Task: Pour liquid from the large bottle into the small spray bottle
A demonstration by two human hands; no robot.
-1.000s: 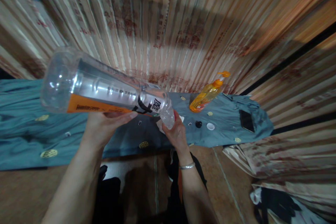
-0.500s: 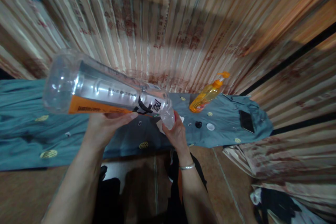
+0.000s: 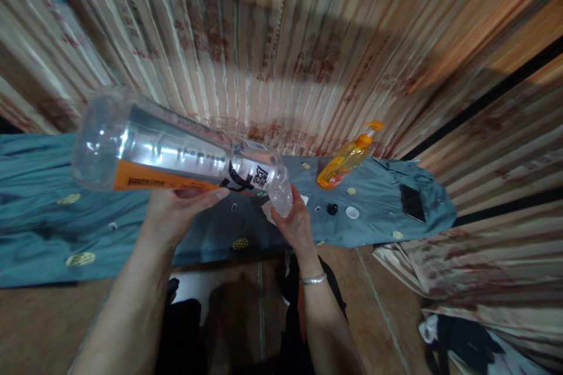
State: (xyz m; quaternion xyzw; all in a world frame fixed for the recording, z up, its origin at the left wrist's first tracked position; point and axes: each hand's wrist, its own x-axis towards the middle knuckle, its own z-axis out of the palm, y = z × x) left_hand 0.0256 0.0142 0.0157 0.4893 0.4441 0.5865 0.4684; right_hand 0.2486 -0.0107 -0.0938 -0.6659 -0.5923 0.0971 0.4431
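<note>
A large clear plastic bottle (image 3: 176, 149) with an orange and black label lies tilted in the air, its base to the left and its neck lower at the right. My left hand (image 3: 176, 211) is closed around its underside, with the thumb along the label. At the neck end hangs a small clear plastic piece (image 3: 282, 198), pinched by my right hand (image 3: 298, 225). It seems to be a small container meeting the bottle's mouth, but I cannot tell its exact kind. The mouth itself is hidden.
Below is a narrow surface under a teal cloth (image 3: 211, 240). On it stand an orange pump bottle (image 3: 343, 164), a black cap (image 3: 332, 208), a white round lid (image 3: 352, 212) and a dark phone (image 3: 413, 204). White paper (image 3: 268, 211) lies behind my right hand. A striped curtain (image 3: 246, 41) hangs behind.
</note>
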